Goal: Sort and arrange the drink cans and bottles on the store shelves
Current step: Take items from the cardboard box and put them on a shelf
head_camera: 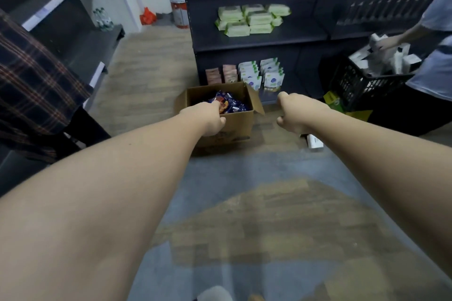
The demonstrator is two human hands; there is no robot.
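Observation:
An open cardboard box (238, 127) stands on the floor in front of the dark shelves, filled with dark blue snack packets (232, 104). My left hand (208, 117) grips its near wall, fingers curled over the rim inside and thumb outside. My right hand (293, 112) hovers just right of the box's side flap, empty, with thumb and fingers apart. A few clear drink bottles (102, 18) with green caps stand on the low left shelf, far from both hands. No cans are in sight.
Green wipe packs (252, 19) and pouches (259, 73) fill the shelf behind the box. A person at right reaches into a black crate (362, 85) of white boxes. A person in plaid (36, 85) stands at left. A small white box (315, 142) lies on the floor.

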